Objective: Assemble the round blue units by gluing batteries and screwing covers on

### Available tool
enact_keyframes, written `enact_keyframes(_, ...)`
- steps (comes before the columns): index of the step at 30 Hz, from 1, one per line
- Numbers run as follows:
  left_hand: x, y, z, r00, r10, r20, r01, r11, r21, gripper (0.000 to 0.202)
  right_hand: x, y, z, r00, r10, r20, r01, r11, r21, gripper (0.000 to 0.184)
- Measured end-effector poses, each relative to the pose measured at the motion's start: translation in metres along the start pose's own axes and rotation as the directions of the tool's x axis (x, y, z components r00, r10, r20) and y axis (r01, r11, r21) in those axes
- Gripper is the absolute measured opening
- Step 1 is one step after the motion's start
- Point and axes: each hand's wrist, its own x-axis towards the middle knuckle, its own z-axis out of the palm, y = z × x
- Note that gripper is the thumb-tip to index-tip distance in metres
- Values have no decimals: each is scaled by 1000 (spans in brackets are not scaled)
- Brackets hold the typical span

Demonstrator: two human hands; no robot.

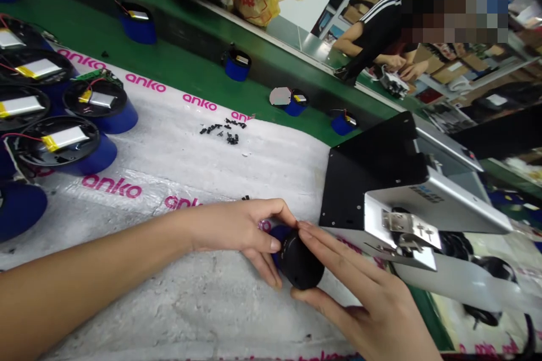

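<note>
Between my hands is a small blue round housing with a black round cap on its near end, tilted toward the camera. My left hand wraps the blue side from the left, its thumb by the cap's edge. From the right, my right hand grips the black cap, fingers along its upper rim and thumb at its lower edge. Several small black parts lie loose on the white foam sheet beyond my hands. The housing's far side is hidden by my left fingers.
Several open blue housings with silver battery packs crowd the left. More blue housings stand along the green belt. A black and silver machine stands close on the right. Across the bench, a person's hands handle a part.
</note>
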Motion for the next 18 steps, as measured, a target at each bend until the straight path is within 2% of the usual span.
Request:
enact_keyframes(3,0,2,1,999,-23,-25,23,1000,-5,25,0,2,2,999,-31,-28,30,1000,-3,52)
enact_keyframes(8,-2,3,-2,1000,-30,-8,30,999,-34,31,6,2,-4,999,-18,43,21,998,-61,48)
enact_keyframes(10,-4,3,2,999,-38,-18,38,999,11,33,10,3,-7,999,-14,51,19,994,-106,46)
enact_keyframes(12,-2,-1,11,996,-39,-84,48,994,103,33,15,3,-7,999,-5,45,11,990,-141,45)
enact_keyframes(14,2,-8,25,980,-3,-198,36,986,160,33,18,4,-5,999,-18,27,22,990,-138,47)
enact_keyframes(16,7,-16,38,951,47,-306,5,986,166,31,15,4,-2,999,-41,13,42,995,-86,56)
enact_keyframes(18,11,-22,44,928,85,-362,11,967,255,33,2,7,2,996,-88,-31,87,996,-11,59)
